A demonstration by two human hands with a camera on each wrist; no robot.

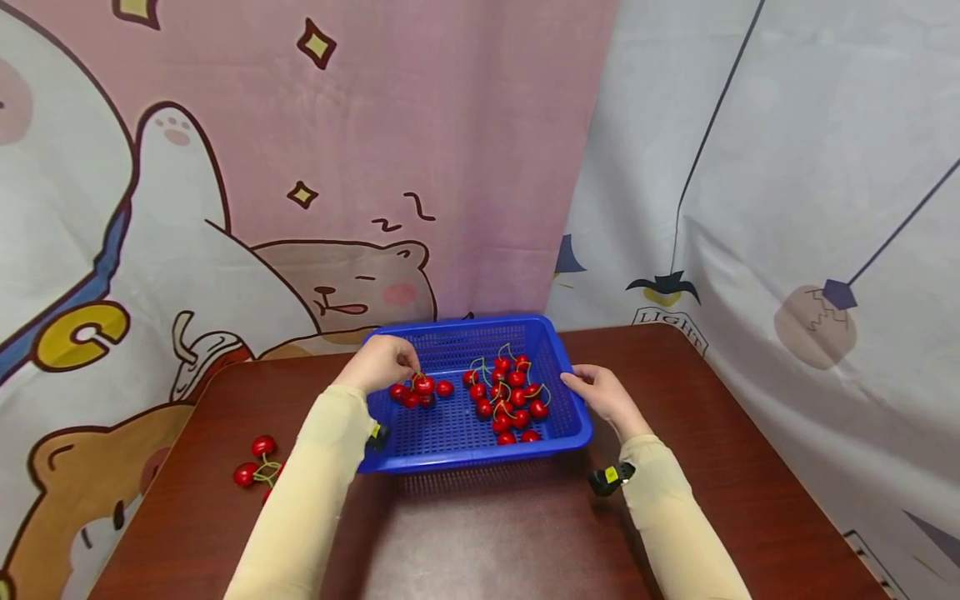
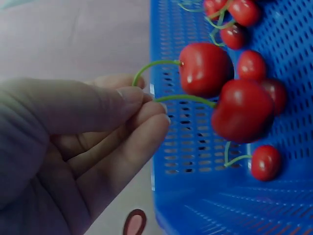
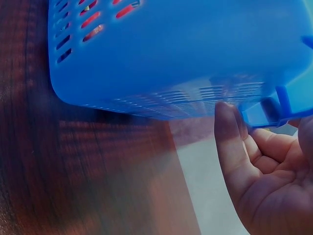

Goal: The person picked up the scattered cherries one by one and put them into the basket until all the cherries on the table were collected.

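Note:
My left hand is over the left part of a blue plastic basket. Between thumb and fingertips it pinches the green stems of a pair of red cherries, which hang over other cherries in the basket. On the basket's right side, my right hand grips the rim, with the thumb on top and fingers beneath, seen from below in the right wrist view. A larger group of cherries with green stems lies in the right half of the basket.
The basket stands on a dark brown wooden table, close to its back edge. A few more cherries lie on the tabletop at the left, partly behind my left sleeve. Printed curtains hang behind the table.

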